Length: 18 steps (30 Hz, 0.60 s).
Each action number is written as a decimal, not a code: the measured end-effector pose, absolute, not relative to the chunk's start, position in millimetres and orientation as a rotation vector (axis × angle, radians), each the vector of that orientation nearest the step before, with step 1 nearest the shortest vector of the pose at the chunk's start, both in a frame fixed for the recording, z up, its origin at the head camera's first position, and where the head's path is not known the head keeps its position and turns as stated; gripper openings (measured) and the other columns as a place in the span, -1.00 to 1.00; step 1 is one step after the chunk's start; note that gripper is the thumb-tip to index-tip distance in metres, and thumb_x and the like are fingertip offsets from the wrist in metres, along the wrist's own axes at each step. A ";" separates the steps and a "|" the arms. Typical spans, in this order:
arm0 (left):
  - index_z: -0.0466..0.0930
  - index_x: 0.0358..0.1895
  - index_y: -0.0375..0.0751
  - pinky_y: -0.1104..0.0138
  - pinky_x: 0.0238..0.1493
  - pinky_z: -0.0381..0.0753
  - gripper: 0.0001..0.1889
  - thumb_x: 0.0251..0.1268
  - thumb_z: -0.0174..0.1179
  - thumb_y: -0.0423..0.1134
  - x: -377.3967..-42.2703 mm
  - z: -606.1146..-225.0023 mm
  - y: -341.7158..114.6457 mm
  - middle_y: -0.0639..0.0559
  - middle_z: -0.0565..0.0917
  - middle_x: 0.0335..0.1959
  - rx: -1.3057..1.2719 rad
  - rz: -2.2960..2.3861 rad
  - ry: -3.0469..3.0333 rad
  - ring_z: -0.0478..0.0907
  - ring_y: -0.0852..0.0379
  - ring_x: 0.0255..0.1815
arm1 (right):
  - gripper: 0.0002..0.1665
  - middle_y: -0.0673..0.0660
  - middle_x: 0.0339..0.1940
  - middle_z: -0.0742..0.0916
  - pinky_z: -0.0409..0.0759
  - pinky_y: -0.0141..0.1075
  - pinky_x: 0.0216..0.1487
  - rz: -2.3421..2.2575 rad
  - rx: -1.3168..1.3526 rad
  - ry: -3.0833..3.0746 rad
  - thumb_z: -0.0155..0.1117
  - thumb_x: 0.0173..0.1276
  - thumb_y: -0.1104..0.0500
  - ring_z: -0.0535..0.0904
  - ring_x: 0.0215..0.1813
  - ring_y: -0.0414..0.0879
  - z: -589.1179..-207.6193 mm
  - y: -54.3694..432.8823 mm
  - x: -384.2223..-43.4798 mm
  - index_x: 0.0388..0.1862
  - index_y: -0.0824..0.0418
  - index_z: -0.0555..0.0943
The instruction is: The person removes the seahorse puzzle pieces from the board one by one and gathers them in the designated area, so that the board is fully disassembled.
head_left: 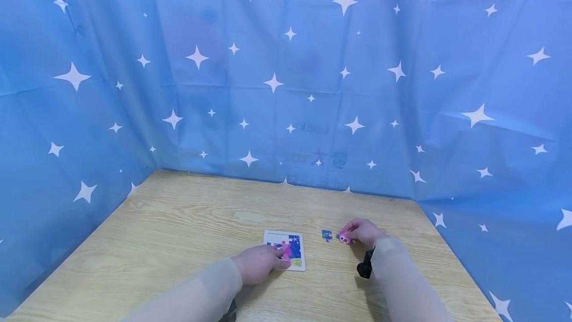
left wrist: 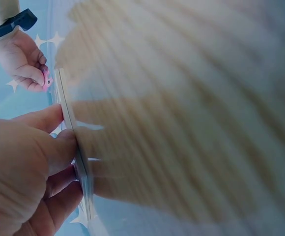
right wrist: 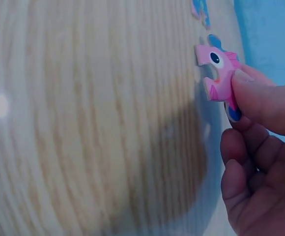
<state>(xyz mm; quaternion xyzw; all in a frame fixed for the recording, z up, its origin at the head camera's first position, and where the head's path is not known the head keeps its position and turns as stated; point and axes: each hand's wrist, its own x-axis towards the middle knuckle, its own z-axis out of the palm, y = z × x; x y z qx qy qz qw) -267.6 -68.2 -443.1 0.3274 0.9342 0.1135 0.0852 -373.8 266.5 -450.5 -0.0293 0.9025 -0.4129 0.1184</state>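
Nearest, the left hand [head_left: 258, 263] lies over the near side of the puzzle tray [head_left: 303, 257], thumb and bent fingers at its edge; whether it pinches the rim or only presses is unclear, though the contact probably steadies the tray. Inside, dark-blue and pink pieces [head_left: 294, 246] fill part of the tray, with white base bare beside them.

To the right, apart from the tray, the right hand [head_left: 364, 231] pinches a pink eyed puzzle piece [right wrist: 225, 87] between thumb and fingers by one side, which leaves its notch and printed face uncovered. Just beside lies a loose blue puzzle piece [head_left: 326, 235], flat on the wood-grain counter [head_left: 187, 227].

Behind hangs a blue star-printed curtain [head_left: 286, 128].
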 end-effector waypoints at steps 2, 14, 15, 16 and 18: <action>0.51 0.25 0.25 0.17 0.32 0.37 -0.63 0.47 -0.06 -0.01 -267.6 -443.4 -67.9 0.14 0.44 0.33 0.980 0.334 2.788 0.38 0.04 0.33 | -0.92 0.08 -0.35 0.65 0.44 -0.30 -0.30 -1.145 -0.076 2.691 0.24 0.31 0.34 0.49 -0.34 -0.08 -453.2 268.6 -374.7 -0.24 0.28 0.66; 0.51 0.25 0.25 0.18 0.32 0.37 -0.63 0.47 -0.06 -0.01 -267.9 -443.6 -67.6 0.14 0.44 0.33 0.975 0.354 2.786 0.38 0.05 0.33 | -0.95 0.05 -0.28 0.65 0.42 -0.25 -0.19 -1.021 -0.011 2.814 0.33 0.29 0.22 0.47 -0.24 -0.06 -459.0 269.1 -376.6 -0.31 0.19 0.69; 0.51 0.25 0.25 0.18 0.32 0.37 -0.63 0.47 -0.07 -0.01 -267.9 -443.6 -67.6 0.14 0.44 0.34 0.974 0.356 2.785 0.38 0.05 0.33 | -0.95 0.05 -0.28 0.65 0.43 -0.24 -0.17 -1.007 -0.019 2.822 0.33 0.29 0.22 0.47 -0.24 -0.06 -459.3 269.1 -376.4 -0.31 0.19 0.69; 0.51 0.25 0.24 0.17 0.32 0.37 -0.63 0.47 -0.07 0.00 -267.6 -443.2 -67.5 0.14 0.44 0.34 0.970 0.363 2.782 0.38 0.04 0.34 | -0.95 0.05 -0.28 0.66 0.43 -0.22 -0.15 -1.001 -0.023 2.827 0.34 0.28 0.22 0.48 -0.23 -0.06 -459.9 269.3 -376.2 -0.31 0.19 0.69; 0.51 0.25 0.24 0.17 0.32 0.37 -0.63 0.47 -0.08 0.01 -267.4 -443.2 -67.4 0.15 0.43 0.35 0.964 0.367 2.777 0.37 0.04 0.34 | -0.94 0.05 -0.29 0.65 0.44 -0.19 -0.13 -0.982 -0.040 2.840 0.33 0.29 0.22 0.48 -0.23 -0.05 -460.2 269.6 -375.1 -0.30 0.20 0.69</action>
